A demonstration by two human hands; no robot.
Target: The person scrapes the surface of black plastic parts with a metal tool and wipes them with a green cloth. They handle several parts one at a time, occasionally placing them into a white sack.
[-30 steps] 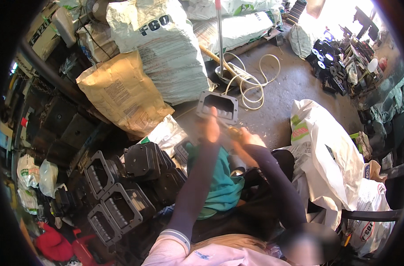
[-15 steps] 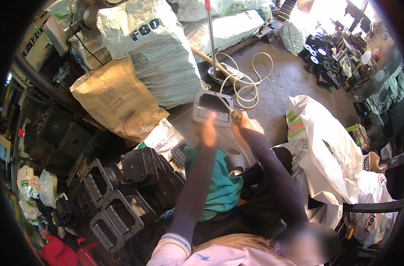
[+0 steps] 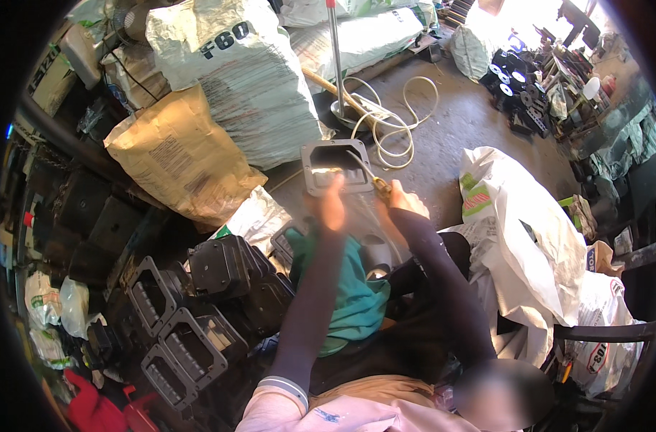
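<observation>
My left hand (image 3: 333,205), blurred, grips the near edge of a dark grey box-shaped housing (image 3: 308,173) with a rounded rectangular rim, held up in front of me with its opening showing. In the fist of my right hand (image 3: 407,201) is a hand tool (image 3: 380,188) with a yellowish handle and a thin, pale shaft. The shaft slants up and left over the right side of the housing's opening, its tip at the inside. Whether the tip touches the wall I cannot tell. A green cloth (image 3: 353,306) lies across my lap below both forearms.
Several similar dark housings (image 3: 220,266) are piled at my left. A brown paper sack (image 3: 177,158) and large white sacks (image 3: 234,93) stand ahead. A pale hose (image 3: 407,126) coils on the floor beside a metal pole (image 3: 336,57). At my right slumps a white sack (image 3: 518,230).
The housing has tilted a little, so more light falls inside it. The tool's shaft has shifted slightly within the opening. The whole view has moved slightly; both hands keep their holds.
</observation>
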